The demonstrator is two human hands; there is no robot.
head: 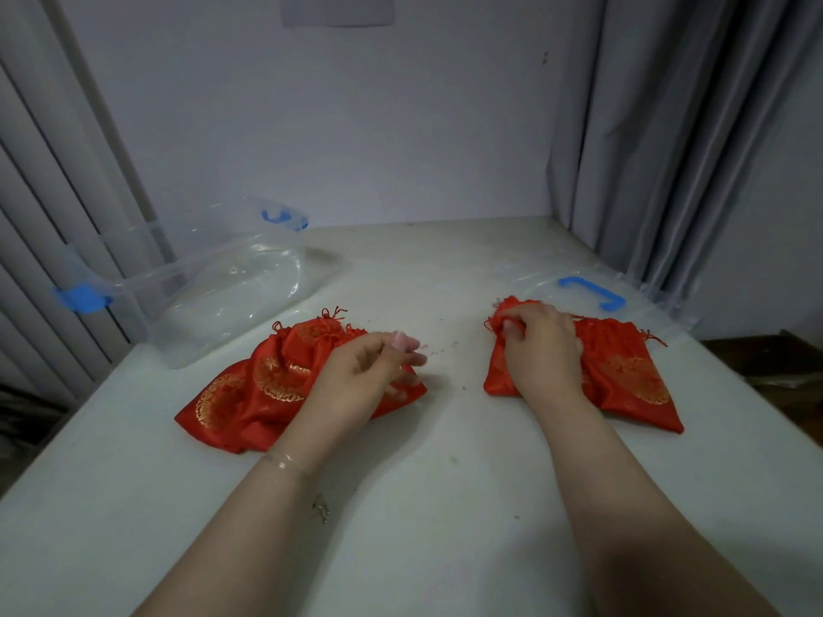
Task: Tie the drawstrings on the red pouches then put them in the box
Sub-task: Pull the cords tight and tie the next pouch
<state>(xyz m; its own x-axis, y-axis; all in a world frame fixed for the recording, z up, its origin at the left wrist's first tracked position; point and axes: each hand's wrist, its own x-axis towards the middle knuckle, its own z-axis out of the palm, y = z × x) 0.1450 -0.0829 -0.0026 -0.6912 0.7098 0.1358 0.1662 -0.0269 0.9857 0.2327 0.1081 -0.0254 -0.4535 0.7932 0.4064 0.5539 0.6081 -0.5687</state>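
White and scuffed, the table (445, 505) runs to a plain wall, with curtains at both far corners and bare room between the two heaps of shiny red pouches. At ten o'clock sits one clear plastic box (213, 300) with blue clips; its lid (623, 300) lies at two o'clock. The left hand (365, 371) hovers with relaxed fingers over the left heap (249, 394). The right hand (541, 345) pinches a drawstring (499, 320) on the right heap (632, 376).
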